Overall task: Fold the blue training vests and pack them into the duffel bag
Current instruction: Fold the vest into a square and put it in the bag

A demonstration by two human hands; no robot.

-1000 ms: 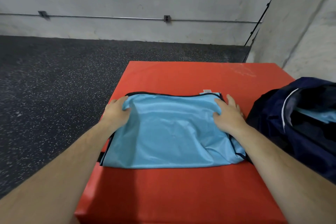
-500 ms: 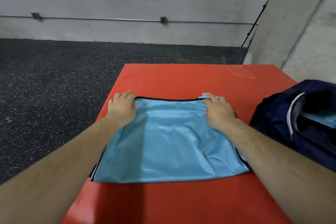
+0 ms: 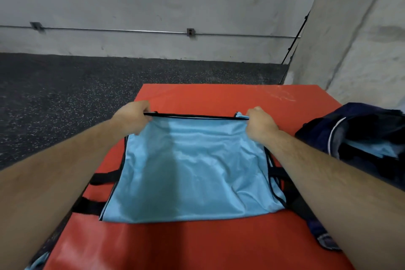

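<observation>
Both hands: L hand (image 3: 133,117) + R hand (image 3: 259,124) pinch vest (image 3: 188,171) far edge

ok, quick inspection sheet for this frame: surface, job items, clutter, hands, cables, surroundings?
Surface: red mat, glossy, bare at the near end.
Job's things: blue vest lies on the mat, black straps sticking out at its sides; navy duffel bag open at the right, blue fabric inside.
Clutter: blue scrap at the mat's near left corner, unclear what.
Hands: left hand and right hand each grip a far corner of the vest, fingers curled.
Cables: thin black line down by the pillar, cable or rod unclear.
Surroundings: speckled dark floor, grey wall with a metal conduit, concrete pillar at right.
</observation>
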